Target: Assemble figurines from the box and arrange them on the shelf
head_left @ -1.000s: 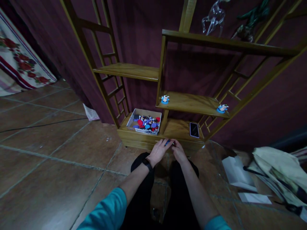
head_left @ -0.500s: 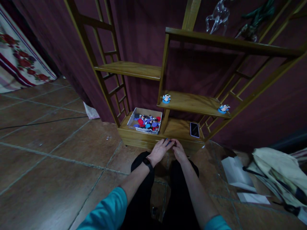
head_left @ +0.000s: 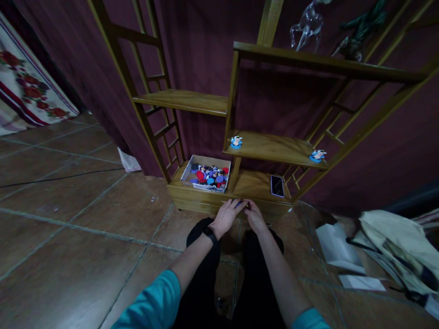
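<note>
My left hand (head_left: 227, 215) and my right hand (head_left: 254, 216) meet in front of the low shelf, above my knees. Their fingers are closed around a small blue piece (head_left: 238, 204), mostly covered by the fingers, so its exact shape is hidden. Just beyond and to the left, an open cardboard box (head_left: 187, 171) holds many small figurines and round red, blue and purple bases. On the middle shelf, a small figurine on a blue base (head_left: 236, 142) stands at the left end. Another such figurine (head_left: 317, 156) stands at the right end.
A wooden shelf unit (head_left: 185, 101) stands before a dark curtain. A phone (head_left: 277, 186) lies on its bottom board. Higher up are a clear glass horse (head_left: 308, 25) and a dark green ornament (head_left: 363, 27). A white box (head_left: 338, 246) and pale bag (head_left: 391, 233) lie right on the tiled floor.
The view has shifted slightly. Both hands stay together at the same spot, with only small finger movements around the blue piece.
</note>
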`<act>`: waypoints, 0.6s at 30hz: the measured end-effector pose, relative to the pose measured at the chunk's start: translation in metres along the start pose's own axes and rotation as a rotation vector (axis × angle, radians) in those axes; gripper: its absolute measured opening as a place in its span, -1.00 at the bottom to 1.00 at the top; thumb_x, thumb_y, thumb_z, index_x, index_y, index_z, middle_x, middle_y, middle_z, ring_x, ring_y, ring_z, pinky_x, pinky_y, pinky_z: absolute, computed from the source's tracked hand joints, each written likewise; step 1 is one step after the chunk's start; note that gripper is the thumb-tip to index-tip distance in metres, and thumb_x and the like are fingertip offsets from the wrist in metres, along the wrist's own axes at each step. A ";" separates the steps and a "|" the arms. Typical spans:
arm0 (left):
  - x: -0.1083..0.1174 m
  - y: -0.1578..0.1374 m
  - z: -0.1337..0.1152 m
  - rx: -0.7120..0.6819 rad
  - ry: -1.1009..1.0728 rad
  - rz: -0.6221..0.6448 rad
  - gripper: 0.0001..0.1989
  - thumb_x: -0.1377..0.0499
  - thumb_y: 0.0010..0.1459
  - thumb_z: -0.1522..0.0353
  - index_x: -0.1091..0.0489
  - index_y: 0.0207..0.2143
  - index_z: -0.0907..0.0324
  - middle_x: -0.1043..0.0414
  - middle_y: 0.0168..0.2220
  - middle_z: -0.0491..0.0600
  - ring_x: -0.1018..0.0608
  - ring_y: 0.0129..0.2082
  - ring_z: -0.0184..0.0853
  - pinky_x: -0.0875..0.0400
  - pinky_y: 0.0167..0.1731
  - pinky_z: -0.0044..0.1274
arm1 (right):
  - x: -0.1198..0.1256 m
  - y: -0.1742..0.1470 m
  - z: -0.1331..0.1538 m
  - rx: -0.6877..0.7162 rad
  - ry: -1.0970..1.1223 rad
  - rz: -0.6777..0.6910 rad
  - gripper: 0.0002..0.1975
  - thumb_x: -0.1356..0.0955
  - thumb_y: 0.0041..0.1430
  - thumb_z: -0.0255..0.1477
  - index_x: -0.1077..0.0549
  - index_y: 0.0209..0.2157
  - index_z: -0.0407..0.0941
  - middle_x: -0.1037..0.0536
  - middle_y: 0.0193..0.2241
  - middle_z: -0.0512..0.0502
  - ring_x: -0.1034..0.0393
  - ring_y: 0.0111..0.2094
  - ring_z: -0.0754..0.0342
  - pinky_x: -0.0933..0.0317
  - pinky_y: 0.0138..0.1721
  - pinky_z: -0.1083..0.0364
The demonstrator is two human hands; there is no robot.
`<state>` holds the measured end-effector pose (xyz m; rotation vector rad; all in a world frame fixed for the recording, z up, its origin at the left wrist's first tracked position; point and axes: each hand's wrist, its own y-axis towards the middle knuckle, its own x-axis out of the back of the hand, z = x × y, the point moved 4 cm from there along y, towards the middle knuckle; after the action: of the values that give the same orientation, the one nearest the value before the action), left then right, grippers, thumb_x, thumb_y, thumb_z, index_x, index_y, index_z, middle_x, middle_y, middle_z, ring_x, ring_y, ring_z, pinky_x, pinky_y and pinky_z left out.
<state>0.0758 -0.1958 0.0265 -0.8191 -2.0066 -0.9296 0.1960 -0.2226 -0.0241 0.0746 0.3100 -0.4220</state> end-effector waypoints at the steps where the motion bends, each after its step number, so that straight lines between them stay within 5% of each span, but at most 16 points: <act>1: 0.001 0.000 0.002 0.016 -0.034 -0.002 -0.37 0.04 0.05 0.60 -0.06 0.14 -0.07 -0.21 0.03 -0.04 -0.30 -0.04 -0.27 -0.19 0.00 -0.40 | -0.001 0.000 0.000 -0.006 0.005 0.007 -0.71 -0.33 -0.26 -0.55 -0.42 -0.36 -0.05 -0.49 -0.32 0.03 -0.31 -0.20 0.02 -0.13 -0.10 0.05; 12: -0.012 0.008 0.034 0.176 -0.472 -0.159 -0.40 -0.10 -0.03 0.53 -0.15 0.10 0.06 -0.26 0.04 0.01 -0.32 0.03 -0.25 -0.22 0.02 -0.34 | 0.000 0.002 -0.004 -0.132 0.085 -0.025 -0.73 -0.42 -0.24 -0.41 -0.46 -0.36 -0.06 -0.53 -0.31 -0.01 -0.37 -0.21 0.00 -0.22 -0.17 0.04; 18: -0.024 0.009 0.047 0.303 -0.640 -0.183 -0.44 -0.17 -0.07 0.47 -0.23 0.05 0.12 -0.41 -0.13 0.01 -0.48 -0.30 -0.36 -0.37 -0.21 -0.45 | 0.000 0.001 -0.001 -0.134 0.159 -0.043 -0.72 -0.45 -0.27 -0.39 -0.48 -0.38 -0.07 -0.54 -0.34 -0.02 -0.41 -0.25 0.01 -0.27 -0.20 0.03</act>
<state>0.0776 -0.1580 -0.0120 -0.8350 -2.7286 -0.4585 0.1959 -0.2212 -0.0251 -0.0295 0.4959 -0.4379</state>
